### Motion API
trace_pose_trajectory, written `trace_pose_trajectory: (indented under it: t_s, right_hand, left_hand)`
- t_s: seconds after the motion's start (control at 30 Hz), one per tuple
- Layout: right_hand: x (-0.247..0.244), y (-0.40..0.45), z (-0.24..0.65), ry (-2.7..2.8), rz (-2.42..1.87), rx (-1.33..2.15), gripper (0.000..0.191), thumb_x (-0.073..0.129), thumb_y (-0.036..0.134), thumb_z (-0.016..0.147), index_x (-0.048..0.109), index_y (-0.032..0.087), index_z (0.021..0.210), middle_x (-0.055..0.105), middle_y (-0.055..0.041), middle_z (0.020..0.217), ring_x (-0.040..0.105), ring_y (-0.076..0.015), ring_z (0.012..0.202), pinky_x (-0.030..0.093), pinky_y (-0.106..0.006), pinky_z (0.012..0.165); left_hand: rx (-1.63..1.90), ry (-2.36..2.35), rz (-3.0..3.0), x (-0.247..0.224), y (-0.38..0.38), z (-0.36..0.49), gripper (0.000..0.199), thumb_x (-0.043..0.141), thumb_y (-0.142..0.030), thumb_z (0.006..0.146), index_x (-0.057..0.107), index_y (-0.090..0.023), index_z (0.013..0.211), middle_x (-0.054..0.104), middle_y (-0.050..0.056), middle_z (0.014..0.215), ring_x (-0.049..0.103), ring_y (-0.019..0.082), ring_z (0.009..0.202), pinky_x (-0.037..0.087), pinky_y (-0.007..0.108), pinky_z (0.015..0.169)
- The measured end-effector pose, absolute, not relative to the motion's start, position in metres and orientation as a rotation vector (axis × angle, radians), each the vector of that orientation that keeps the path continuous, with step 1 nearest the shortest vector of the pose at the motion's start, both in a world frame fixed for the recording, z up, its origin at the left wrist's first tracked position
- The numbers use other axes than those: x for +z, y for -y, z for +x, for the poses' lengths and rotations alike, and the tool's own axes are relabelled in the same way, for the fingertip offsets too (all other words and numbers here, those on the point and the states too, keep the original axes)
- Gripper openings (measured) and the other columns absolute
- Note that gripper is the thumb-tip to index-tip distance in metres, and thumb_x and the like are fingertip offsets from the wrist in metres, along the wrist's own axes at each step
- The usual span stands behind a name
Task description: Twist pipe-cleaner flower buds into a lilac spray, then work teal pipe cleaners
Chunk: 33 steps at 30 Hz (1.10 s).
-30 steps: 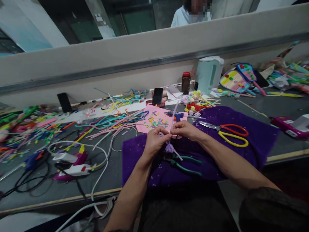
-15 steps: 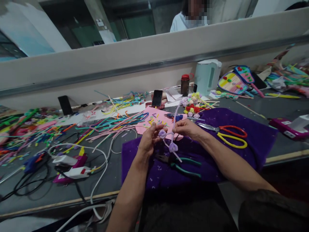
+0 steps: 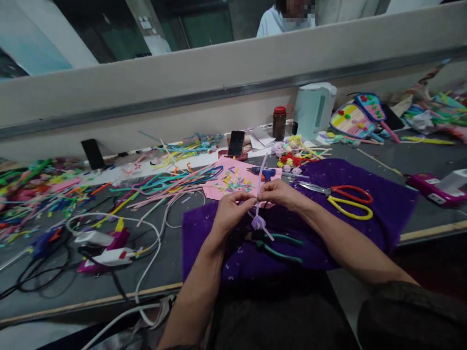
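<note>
A lilac pipe-cleaner piece [image 3: 259, 222] with a looped bud hangs between my hands, one stem pointing up and another down to the right. My left hand [image 3: 235, 209] is closed on its left side, fingertips hiding part of it. My right hand [image 3: 276, 192] pinches the upright stem, close against the left fingertips. Below lie green-handled pliers [image 3: 280, 245] on a purple cloth [image 3: 204, 233]. Scissors with red and yellow handles [image 3: 350, 197] rest on the cloth to the right. Behind the hands, a pink sheet [image 3: 215, 191] bears small coloured bits and a blue tool [image 3: 268, 173].
Pipe cleaners [image 3: 175, 182] spread over the left and back. A power strip [image 3: 105, 257] with looping cables is at the left, another [image 3: 434, 189] at the right. A phone [image 3: 236, 144], a bottle [image 3: 279, 124] and a kettle [image 3: 314, 112] stand behind. Beyond the partition is a person.
My left hand has turned and closed, its fingertips now meeting those of my right hand. The left bud, visible before, is now mostly hidden by my fingers. The view has shifted slightly.
</note>
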State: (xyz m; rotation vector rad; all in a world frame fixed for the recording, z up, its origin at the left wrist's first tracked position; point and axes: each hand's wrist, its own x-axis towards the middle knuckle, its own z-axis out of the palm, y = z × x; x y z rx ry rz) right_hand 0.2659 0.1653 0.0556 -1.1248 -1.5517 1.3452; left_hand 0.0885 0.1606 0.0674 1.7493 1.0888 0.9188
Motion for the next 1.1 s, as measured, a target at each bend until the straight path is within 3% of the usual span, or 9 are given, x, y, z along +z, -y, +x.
trace_pose_trajectory:
  t_s: [0.17, 0.4, 0.73, 1.1]
  right_hand:
    - [0.054, -0.163, 0.261, 1.533, -1.151, 1.319, 0.016, 0.060, 0.030, 0.063, 0.057, 0.014, 0.059, 0.053, 0.0025, 0.051, 0.049, -0.0093, 0.048, 0.038, -0.019, 0.044]
    - [0.056, -0.160, 0.255, 1.533, -1.176, 1.213, 0.014, 0.059, 0.027, 0.063, 0.056, 0.014, 0.059, 0.052, 0.0022, 0.051, 0.047, -0.0085, 0.047, 0.036, -0.018, 0.042]
    - [0.060, -0.157, 0.256, 1.623, -1.085, 1.229, 0.013, 0.058, 0.025, 0.065, 0.057, 0.013, 0.061, 0.050, 0.0022, 0.052, 0.045, -0.0076, 0.048, 0.034, -0.018, 0.043]
    - [0.057, -0.158, 0.258, 1.691, -1.061, 1.250, 0.020, 0.058, 0.030, 0.066, 0.053, 0.013, 0.057, 0.046, 0.0032, 0.050, 0.040, -0.0067, 0.045, 0.030, -0.019, 0.043]
  left_hand:
    - [0.938, -1.342, 2.058, 0.066, -0.155, 0.093, 0.027, 0.066, -0.039, 0.058, 0.066, -0.020, 0.077, 0.062, 0.001, 0.075, 0.051, 0.015, 0.068, 0.035, 0.024, 0.059]
    - [0.947, -1.380, 2.155, 0.065, -0.157, 0.091, 0.016, 0.060, -0.034, 0.064, 0.064, -0.022, 0.074, 0.061, 0.000, 0.073, 0.050, 0.014, 0.067, 0.033, 0.024, 0.059]
    - [0.867, -1.177, 1.796, 0.066, -0.161, 0.084, 0.018, 0.065, -0.033, 0.058, 0.062, -0.016, 0.062, 0.057, 0.000, 0.058, 0.047, 0.010, 0.052, 0.033, 0.022, 0.050]
    - [0.725, -0.914, 1.318, 0.067, -0.161, 0.088, 0.023, 0.068, -0.020, 0.056, 0.054, -0.014, 0.073, 0.058, -0.002, 0.054, 0.050, 0.007, 0.043, 0.034, 0.019, 0.045]
